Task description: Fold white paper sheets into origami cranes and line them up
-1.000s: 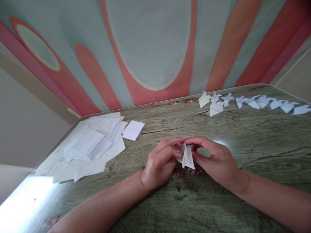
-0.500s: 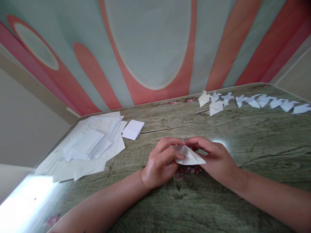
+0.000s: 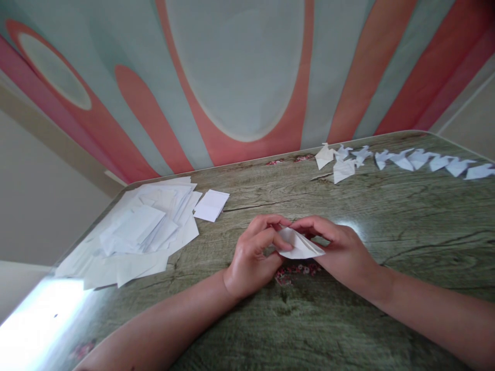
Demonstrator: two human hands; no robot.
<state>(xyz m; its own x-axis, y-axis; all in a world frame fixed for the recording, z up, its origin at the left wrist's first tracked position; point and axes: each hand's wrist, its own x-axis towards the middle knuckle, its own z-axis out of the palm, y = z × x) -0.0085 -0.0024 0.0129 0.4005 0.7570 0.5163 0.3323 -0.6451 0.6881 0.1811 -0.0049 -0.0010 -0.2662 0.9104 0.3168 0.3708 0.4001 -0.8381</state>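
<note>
The folded white paper (image 3: 300,248), a single piece, is in the near middle, held up between the two hands just over the table (image 3: 263,190); the step in hand looks like shaping or creasing its layers.

From the left, a spread pile of white paper sheets (image 3: 141,226) covers the left part of the table; they overlap too much to count. Just beside its right edge lies one small folded packet (image 3: 211,205), apparently of several layers.

Next comes the left hand (image 3: 253,257), its fingers curled nearly closed, pinching the left part of the folded white paper, with a small gap showing between index finger and thumb. The paper's pointed end aims right. The right hand (image 3: 344,252) is half curled around the far and right side of the same piece, its fingertips meeting those of the left hand at the far edge; its thumb is largely hidden, so how firmly it grips I cannot tell. As I judge it, the next move calls for the left pinch to keep the layers aligned while the right fingers work the fold.

At the far right stand or lie ten bird-shaped paper figures (image 3: 344,170): four clustered, then six in a row reaching the right edge of view.
</note>
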